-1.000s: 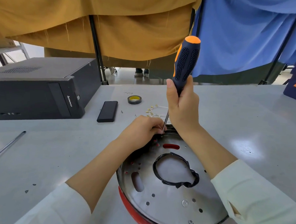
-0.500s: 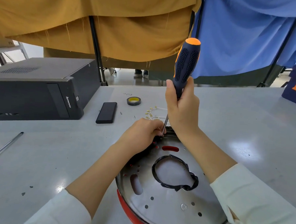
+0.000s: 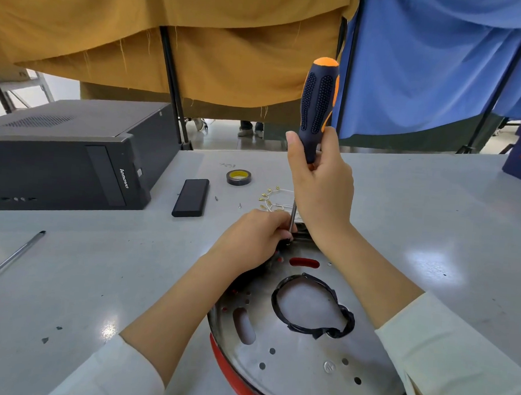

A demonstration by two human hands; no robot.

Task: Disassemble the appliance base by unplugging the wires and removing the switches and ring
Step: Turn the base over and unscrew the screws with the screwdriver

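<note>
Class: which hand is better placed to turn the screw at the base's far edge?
Right hand: it grips the upright screwdriver, tip down at the base edge. Left hand is curled beside the shaft, steadying there.

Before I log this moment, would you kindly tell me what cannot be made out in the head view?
- Tip of the black-and-orange screwdriver: hidden behind the left hand, so the fastener is unseen.
- What the left hand's fingers grip: covered by its own knuckles.
- Far rim of the round metal appliance base: blocked by the right hand and wrist.
- Near edge of the base: cut off by the frame's bottom.
- Small brass terminals: too small to count.
</note>
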